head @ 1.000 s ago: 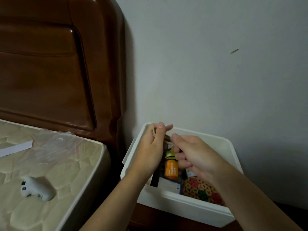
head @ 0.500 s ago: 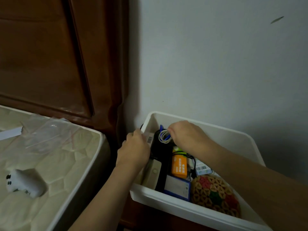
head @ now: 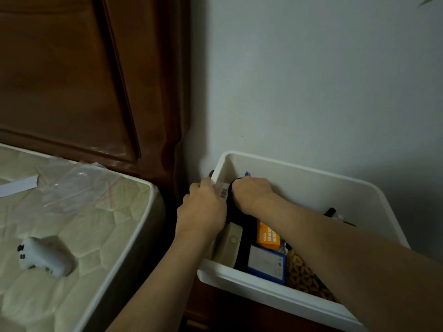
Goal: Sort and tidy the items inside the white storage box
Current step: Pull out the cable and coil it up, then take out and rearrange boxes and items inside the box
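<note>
Left hand (head: 203,212) curls over the left rim of the white storage box (head: 297,171), fingers clamped on the wall. Right hand (head: 251,192) is inside at the back-left corner, fingers closed on a black item (head: 236,212); grip detail hidden. Box sits against the wall beside the mattress (head: 91,236), with an orange box (head: 267,236) and a blue box (head: 266,264) inside.

At lower left a quilted mattress (head: 79,238) carries a white controller (head: 45,258), a clear plastic bag (head: 81,190) and a white paper strip (head: 18,186). Lower right, a dark wooden stand (head: 215,305) bears the white box (head: 275,293).
</note>
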Demonstrator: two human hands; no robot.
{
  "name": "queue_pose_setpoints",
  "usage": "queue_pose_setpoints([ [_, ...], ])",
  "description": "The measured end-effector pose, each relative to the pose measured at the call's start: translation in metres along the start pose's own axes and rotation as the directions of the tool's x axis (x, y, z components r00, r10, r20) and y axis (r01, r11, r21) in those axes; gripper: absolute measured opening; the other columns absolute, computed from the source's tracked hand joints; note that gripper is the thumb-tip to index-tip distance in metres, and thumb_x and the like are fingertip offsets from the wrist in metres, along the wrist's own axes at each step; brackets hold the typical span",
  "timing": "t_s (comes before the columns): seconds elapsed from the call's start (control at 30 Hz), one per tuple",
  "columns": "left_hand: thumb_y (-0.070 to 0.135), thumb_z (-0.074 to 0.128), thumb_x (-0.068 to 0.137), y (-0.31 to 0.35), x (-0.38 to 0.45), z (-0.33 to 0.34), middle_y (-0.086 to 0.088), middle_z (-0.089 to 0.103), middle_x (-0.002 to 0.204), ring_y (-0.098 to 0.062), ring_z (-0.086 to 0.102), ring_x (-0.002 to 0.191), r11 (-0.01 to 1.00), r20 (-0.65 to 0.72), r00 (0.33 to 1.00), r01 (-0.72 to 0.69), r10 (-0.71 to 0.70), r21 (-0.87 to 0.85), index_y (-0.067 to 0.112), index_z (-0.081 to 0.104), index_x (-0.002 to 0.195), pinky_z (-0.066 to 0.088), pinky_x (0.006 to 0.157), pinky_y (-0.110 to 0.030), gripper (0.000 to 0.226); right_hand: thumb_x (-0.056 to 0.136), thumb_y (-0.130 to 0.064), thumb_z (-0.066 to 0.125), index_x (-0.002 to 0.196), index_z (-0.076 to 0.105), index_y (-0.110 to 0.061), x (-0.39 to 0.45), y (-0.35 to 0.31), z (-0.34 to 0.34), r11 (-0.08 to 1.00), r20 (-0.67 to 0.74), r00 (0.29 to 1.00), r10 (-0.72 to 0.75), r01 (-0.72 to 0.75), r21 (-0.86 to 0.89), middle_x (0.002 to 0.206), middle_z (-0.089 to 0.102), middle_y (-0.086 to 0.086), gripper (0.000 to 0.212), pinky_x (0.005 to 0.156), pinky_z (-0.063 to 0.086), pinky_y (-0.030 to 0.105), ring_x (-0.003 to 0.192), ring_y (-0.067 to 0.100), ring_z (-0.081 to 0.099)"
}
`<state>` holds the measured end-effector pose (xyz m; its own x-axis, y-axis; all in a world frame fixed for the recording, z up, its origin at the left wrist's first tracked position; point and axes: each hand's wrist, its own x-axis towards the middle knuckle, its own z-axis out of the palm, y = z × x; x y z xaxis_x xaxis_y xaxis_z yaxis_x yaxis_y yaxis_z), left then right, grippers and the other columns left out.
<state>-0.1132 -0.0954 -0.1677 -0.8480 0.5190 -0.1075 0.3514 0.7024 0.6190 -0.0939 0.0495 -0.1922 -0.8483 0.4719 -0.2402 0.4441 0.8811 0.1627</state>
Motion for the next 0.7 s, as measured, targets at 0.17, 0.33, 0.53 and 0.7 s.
queue_pose_setpoints([
  [0.17, 0.033, 0.033, 0.108, -0.001, 0.001, -0.001, -0.007, 0.053, 0.132, -0.031, 0.059, 0.114, 1.000, 0.008, 1.000, -0.001, 0.001, -0.021, 0.021, 0.049, 0.136, 0.052, 0.097, -0.054, 0.034, 0.106, -0.028, 0.047, 0.118, 0.066, -0.010, -0.004, 0.010, -0.009, 0.985, -0.101, 0.995, -0.007, 0.024, 0.172, 0.118, 0.068, 0.011, 0.028, 0.076, 0.049, 0.038, 0.103, 0.032, 0.067],
  [0.33, 0.036, 0.029, 0.109, -0.002, 0.000, -0.001, -0.005, 0.052, 0.132, -0.029, 0.057, 0.112, 0.999, 0.008, 1.000, 0.004, -0.004, -0.035, 0.024, 0.048, 0.137, 0.051, 0.097, -0.053, 0.036, 0.107, -0.028, 0.051, 0.116, 0.073, -0.011, -0.017, 0.015, -0.017, 0.932, -0.187, 0.982, 0.013, 0.056, 0.357, 0.121, 0.054, 0.012, 0.030, 0.092, 0.055, 0.040, 0.104, 0.030, 0.062],
  [0.53, 0.038, 0.030, 0.110, -0.005, 0.003, -0.001, -0.004, 0.054, 0.127, -0.026, 0.059, 0.107, 0.997, -0.009, 1.000, -0.001, 0.001, -0.071, 0.023, 0.053, 0.130, 0.048, 0.087, -0.042, 0.034, 0.099, -0.023, 0.068, 0.114, 0.076, -0.020, -0.031, 0.022, -0.023, 0.890, -0.306, 0.952, 0.015, 0.126, 0.437, 0.111, 0.064, 0.000, 0.017, 0.082, 0.050, 0.026, 0.102, 0.018, 0.064],
  [0.7, 0.037, 0.031, 0.110, -0.005, 0.003, 0.001, -0.004, 0.055, 0.124, -0.026, 0.060, 0.105, 0.999, -0.030, 1.000, -0.009, 0.007, -0.043, 0.023, 0.053, 0.128, 0.049, 0.082, -0.041, 0.032, 0.099, -0.019, 0.069, 0.120, 0.077, -0.021, -0.037, 0.026, -0.011, 0.847, -0.092, 0.991, -0.100, 0.133, 0.514, 0.112, 0.074, -0.004, 0.023, 0.093, 0.058, 0.029, 0.101, 0.013, 0.070],
])
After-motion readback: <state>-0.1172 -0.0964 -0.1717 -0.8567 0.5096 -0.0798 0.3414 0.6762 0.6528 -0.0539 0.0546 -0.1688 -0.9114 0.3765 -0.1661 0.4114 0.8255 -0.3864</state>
